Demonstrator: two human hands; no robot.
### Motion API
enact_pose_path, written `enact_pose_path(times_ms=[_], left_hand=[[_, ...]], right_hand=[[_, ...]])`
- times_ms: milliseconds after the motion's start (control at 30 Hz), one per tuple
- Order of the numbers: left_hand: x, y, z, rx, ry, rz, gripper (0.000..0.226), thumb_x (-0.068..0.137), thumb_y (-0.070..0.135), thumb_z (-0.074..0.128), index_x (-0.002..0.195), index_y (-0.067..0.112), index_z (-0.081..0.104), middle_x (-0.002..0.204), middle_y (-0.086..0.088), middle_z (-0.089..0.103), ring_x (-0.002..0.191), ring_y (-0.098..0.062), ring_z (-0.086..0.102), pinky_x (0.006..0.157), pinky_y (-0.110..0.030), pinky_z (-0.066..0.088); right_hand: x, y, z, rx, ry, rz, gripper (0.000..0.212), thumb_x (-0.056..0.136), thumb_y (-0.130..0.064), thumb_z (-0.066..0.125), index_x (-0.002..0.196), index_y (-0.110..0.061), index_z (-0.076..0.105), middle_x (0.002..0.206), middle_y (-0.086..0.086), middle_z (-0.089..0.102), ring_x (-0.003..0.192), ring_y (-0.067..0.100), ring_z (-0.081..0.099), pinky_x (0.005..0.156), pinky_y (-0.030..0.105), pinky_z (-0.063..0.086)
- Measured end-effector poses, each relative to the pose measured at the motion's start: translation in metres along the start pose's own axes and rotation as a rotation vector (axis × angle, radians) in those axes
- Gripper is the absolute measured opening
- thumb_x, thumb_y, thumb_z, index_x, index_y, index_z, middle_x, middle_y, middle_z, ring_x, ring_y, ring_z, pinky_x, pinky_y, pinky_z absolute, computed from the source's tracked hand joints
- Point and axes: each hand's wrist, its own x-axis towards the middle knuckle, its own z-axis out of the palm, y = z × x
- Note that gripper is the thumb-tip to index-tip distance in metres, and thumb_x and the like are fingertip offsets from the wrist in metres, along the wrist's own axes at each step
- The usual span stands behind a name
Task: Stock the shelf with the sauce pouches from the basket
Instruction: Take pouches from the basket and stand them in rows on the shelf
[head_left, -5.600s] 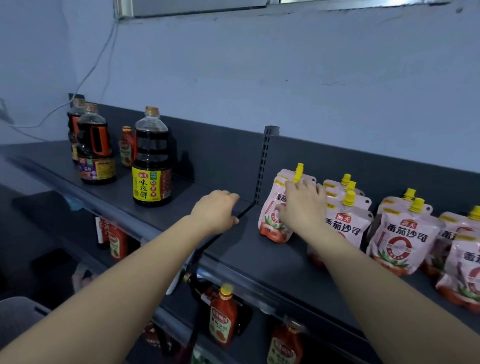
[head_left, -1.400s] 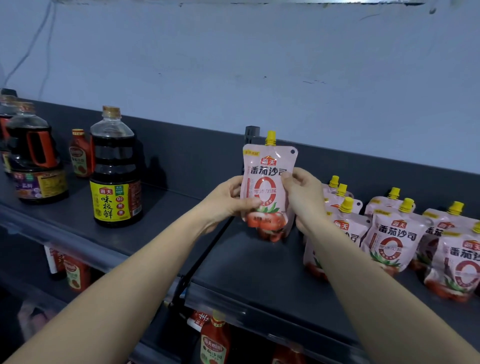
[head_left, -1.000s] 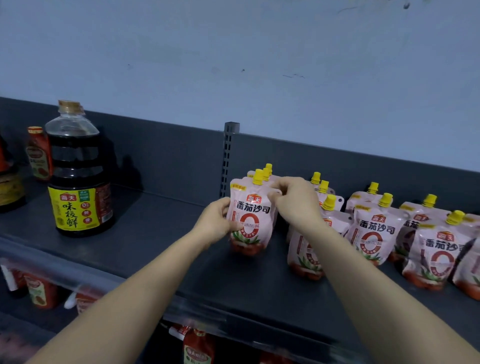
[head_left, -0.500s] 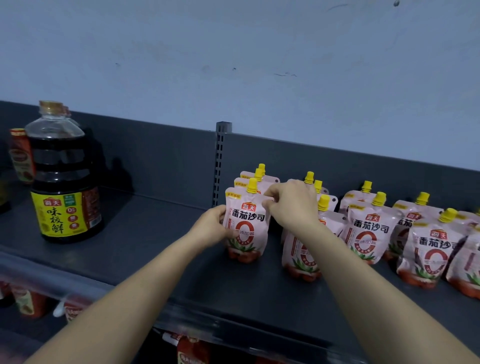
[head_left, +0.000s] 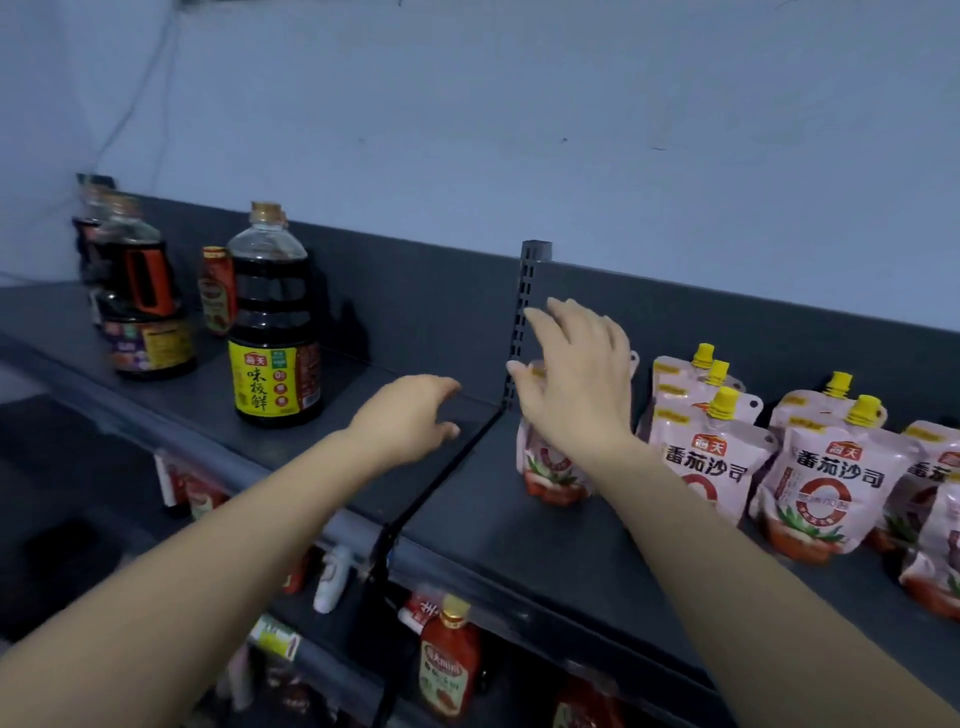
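Several white and red tomato sauce pouches with yellow caps stand in rows on the dark grey shelf (head_left: 545, 535). The leftmost pouch (head_left: 550, 470) stands upright near the shelf's joint, its top hidden behind my right hand (head_left: 576, 384). That hand hovers in front of it with fingers spread and holds nothing. My left hand (head_left: 410, 415) floats over the shelf left of the joint, fingers relaxed, empty. Another front pouch (head_left: 701, 467) stands just right of my right wrist. The basket is out of view.
Large soy sauce bottles (head_left: 272, 332) and a dark jug with an orange handle (head_left: 140, 306) stand at the shelf's left. A slotted upright post (head_left: 524, 317) rises at the back. Red sauce bottles (head_left: 449, 660) fill the lower shelf.
Both hands have let go of the pouch, which now stands on the shelf. My left hand has pulled back to the left and my right hand has lifted with spread fingers. The view has swung left.
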Motion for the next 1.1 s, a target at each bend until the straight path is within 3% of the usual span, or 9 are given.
enact_pose_path(times_ms=[133, 333, 567, 933, 1100], left_hand=[[-0.046, -0.035, -0.027, 0.266, 0.033, -0.1, 0.046, 0.086, 0.035, 0.063, 0.124, 0.01, 0.052, 0.126, -0.008, 0.055, 0.119, -0.028, 0.051, 0.094, -0.044, 0.047], [-0.132, -0.085, -0.059, 0.531, 0.062, -0.252, 0.035, 0.083, 0.024, 0.059, 0.116, 0.012, 0.055, 0.122, -0.006, 0.058, 0.119, -0.026, 0.05, 0.094, -0.04, 0.044], [-0.238, -0.145, -0.088, 0.629, -0.032, -0.552, 0.043, 0.084, 0.04, 0.062, 0.118, 0.015, 0.054, 0.127, -0.003, 0.057, 0.123, -0.024, 0.048, 0.097, -0.038, 0.041], [-0.364, -0.249, -0.086, 0.603, -0.173, -0.879, 0.054, 0.089, 0.037, 0.057, 0.136, 0.014, 0.044, 0.135, -0.004, 0.052, 0.128, -0.024, 0.044, 0.094, -0.039, 0.043], [-0.402, -0.298, -0.063, 0.505, -0.224, -0.965, 0.035, 0.09, 0.029, 0.052, 0.123, 0.015, 0.052, 0.124, -0.005, 0.056, 0.119, -0.025, 0.048, 0.089, -0.038, 0.043]], right_hand=[[-0.009, -0.044, 0.013, 0.108, -0.082, -0.109, 0.054, 0.082, -0.028, 0.07, 0.131, -0.012, 0.055, 0.142, 0.015, 0.05, 0.135, 0.033, 0.041, 0.113, 0.048, 0.025], [-0.023, -0.117, 0.033, 0.239, -0.365, -0.297, 0.06, 0.093, -0.036, 0.056, 0.146, -0.018, 0.034, 0.157, 0.008, 0.027, 0.145, 0.027, 0.021, 0.116, 0.041, 0.017], [-0.046, -0.212, 0.059, 0.323, -0.496, -0.496, 0.054, 0.089, -0.037, 0.059, 0.137, -0.016, 0.042, 0.138, 0.006, 0.046, 0.131, 0.027, 0.037, 0.103, 0.041, 0.035], [-0.083, -0.364, 0.125, 0.396, -0.703, -0.707, 0.062, 0.09, -0.038, 0.058, 0.144, -0.017, 0.035, 0.141, 0.006, 0.046, 0.132, 0.028, 0.038, 0.106, 0.041, 0.037], [-0.106, -0.415, 0.166, 0.38, -0.816, -0.73, 0.06, 0.089, -0.037, 0.058, 0.142, -0.016, 0.039, 0.138, 0.007, 0.05, 0.13, 0.029, 0.041, 0.104, 0.041, 0.039]])
